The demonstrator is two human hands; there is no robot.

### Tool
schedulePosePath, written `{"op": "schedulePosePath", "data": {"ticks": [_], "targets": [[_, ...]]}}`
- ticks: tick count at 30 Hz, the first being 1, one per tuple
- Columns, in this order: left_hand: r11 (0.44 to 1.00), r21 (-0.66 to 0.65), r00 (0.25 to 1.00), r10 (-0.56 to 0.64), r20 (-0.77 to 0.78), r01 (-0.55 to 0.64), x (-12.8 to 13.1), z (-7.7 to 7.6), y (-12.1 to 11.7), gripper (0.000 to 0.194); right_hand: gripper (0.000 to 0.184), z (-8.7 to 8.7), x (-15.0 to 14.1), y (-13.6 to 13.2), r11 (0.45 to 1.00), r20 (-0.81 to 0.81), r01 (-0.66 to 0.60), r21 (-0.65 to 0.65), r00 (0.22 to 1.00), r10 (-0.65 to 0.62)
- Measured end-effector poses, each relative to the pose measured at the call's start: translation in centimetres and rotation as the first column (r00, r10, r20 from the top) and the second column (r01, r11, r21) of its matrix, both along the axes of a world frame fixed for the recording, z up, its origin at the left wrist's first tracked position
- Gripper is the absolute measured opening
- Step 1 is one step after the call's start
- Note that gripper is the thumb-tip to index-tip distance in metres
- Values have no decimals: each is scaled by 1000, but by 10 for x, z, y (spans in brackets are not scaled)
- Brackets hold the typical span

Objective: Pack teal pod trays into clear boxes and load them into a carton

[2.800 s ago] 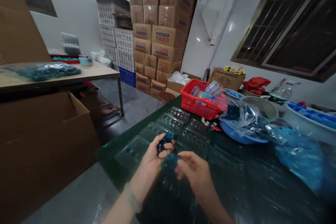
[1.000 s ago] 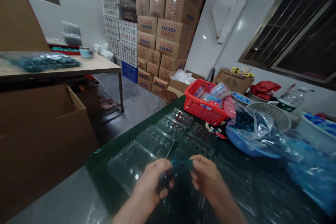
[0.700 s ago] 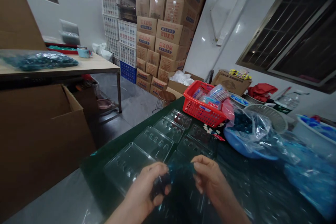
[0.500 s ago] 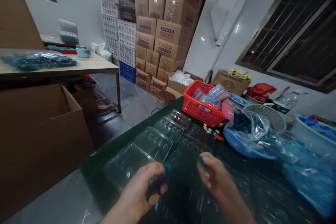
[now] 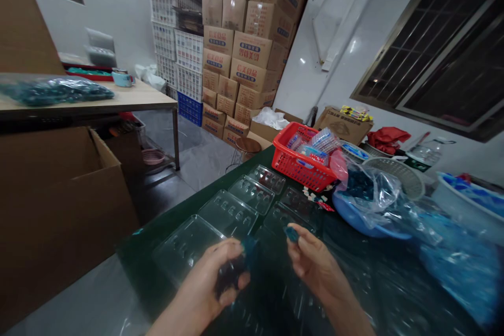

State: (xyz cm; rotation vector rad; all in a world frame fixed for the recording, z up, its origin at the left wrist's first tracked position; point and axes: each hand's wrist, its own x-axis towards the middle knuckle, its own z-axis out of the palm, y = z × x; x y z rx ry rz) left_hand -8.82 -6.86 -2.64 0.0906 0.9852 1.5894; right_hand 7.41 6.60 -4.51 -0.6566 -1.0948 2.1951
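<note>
My left hand [image 5: 210,281] is closed around dark teal pieces [image 5: 250,251], which stick out past the thumb and look blurred. Between the thumb and fingertips of my right hand [image 5: 315,262] is a small flat dark teal piece [image 5: 291,234]. Both hands are above the green tabletop [image 5: 137,262], apart from each other. Close beyond my left hand lies a clear plastic tray [image 5: 185,247] with moulded bumps. More such clear trays [image 5: 228,210] run in a row away from me, with a second row [image 5: 287,218] beyond my right hand.
A red basket [image 5: 299,168] of clear packs stands at the table's far end. Right of it, a blue basin [image 5: 370,228] holds a plastic bag of dark teal pieces [image 5: 366,184]. A large carton [image 5: 66,220] stands left, below a wooden table [image 5: 137,97]. Stacked boxes [image 5: 252,71] rise behind.
My right hand has moved slightly left, toward my left hand, and the teal piece in its fingertips shows more plainly. My left hand has shifted only a little.
</note>
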Motion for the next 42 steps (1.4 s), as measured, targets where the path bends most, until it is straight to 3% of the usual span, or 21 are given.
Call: {"op": "schedulePosePath", "data": {"ticks": [9,17,23,27,33,37,39,40,42], "targets": [[993,107,999,-47,-10,48,1,-11,2,20,25,-2,-6,-1,987,91,-41,153,996,27],[977,194,996,-87,-28,91,1,-1,2,17,29,-1,-25,-13,971,136,-74,228,990,44],[992,117,999,-41,-33,44,0,-5,9,14,28,3,-31,-25,938,254,-78,338,967,-12],[990,133,997,-37,-66,45,-2,-12,10,16,30,6,-36,-29,895,347,-118,430,937,-43],[992,128,999,4,-49,2,-9,-18,12,19,30,8,-48,-30,866,371,-180,467,928,-7],[993,93,997,69,35,-72,-19,-18,10,21,36,4,-63,3,840,424,-191,509,904,-52],[989,49,987,135,92,-140,-24,-16,8,24,40,0,-77,40,757,457,-170,631,870,-185],[987,29,981,157,110,-161,-26,-16,6,25,41,-3,-87,62,681,473,-174,711,835,-281],[990,22,985,138,106,-141,-29,-17,4,25,42,-8,-111,108,603,471,-172,779,796,-381]]}}
